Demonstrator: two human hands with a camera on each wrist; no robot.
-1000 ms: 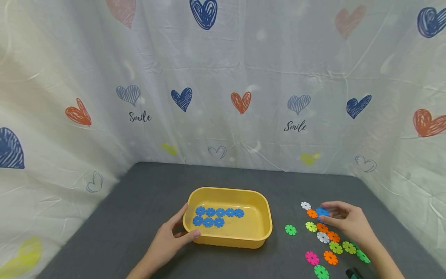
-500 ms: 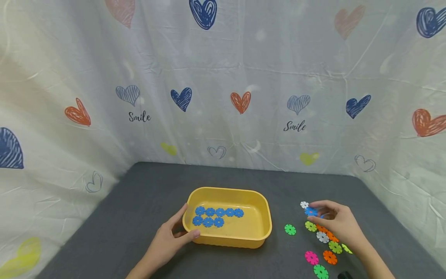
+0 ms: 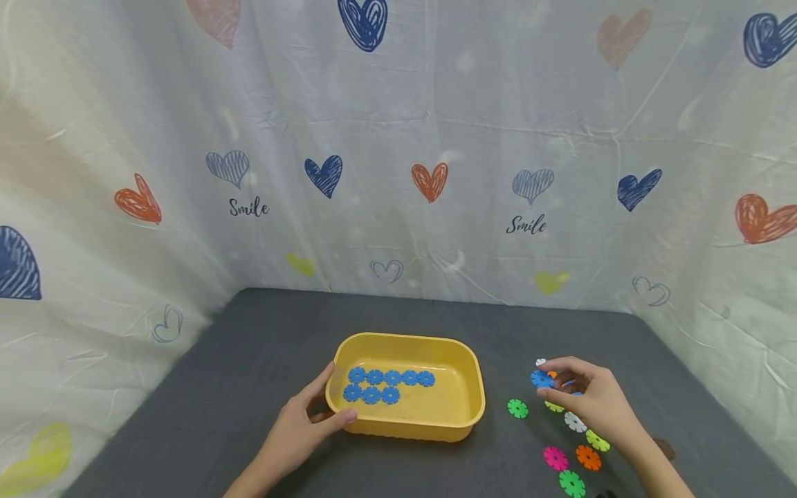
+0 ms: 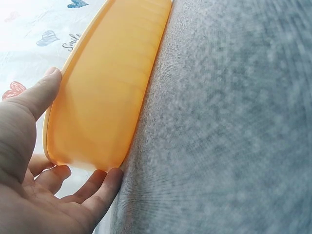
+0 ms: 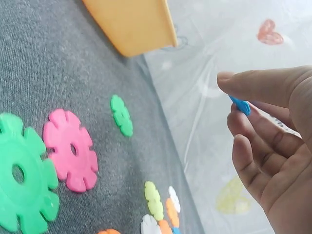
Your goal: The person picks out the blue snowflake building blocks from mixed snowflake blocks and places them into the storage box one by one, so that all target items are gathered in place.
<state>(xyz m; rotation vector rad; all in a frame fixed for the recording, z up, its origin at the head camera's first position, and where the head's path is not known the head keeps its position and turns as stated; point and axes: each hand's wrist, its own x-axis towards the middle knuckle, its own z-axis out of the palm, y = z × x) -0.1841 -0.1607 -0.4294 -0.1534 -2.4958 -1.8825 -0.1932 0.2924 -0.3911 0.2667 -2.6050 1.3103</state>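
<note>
A yellow plastic basin (image 3: 405, 429) stands on the dark grey cloth, with several blue notched snowflake discs (image 3: 371, 395) lying in two rows on its floor. My left hand (image 3: 299, 425) grips the basin's left end; in the left wrist view its thumb lies at the rim and the fingers touch the end wall. To the right of the basin, my right hand (image 3: 594, 398) pinches another blue snowflake disc (image 3: 540, 379) between thumb and fingers, above the loose discs. The right wrist view shows this blue disc (image 5: 241, 105) nearly edge-on, partly covered by the fingers.
Loose snowflake discs lie at the right: a green one (image 3: 517, 408), a pink one (image 3: 555, 458), an orange one (image 3: 588, 457), another green one (image 3: 572, 483) and several more partly under my right hand. A patterned curtain (image 3: 398, 228) hangs behind the table.
My right hand has picked up a blue disc from among the loose ones and carried it left towards the basin. The left hand keeps its place on the basin.
</note>
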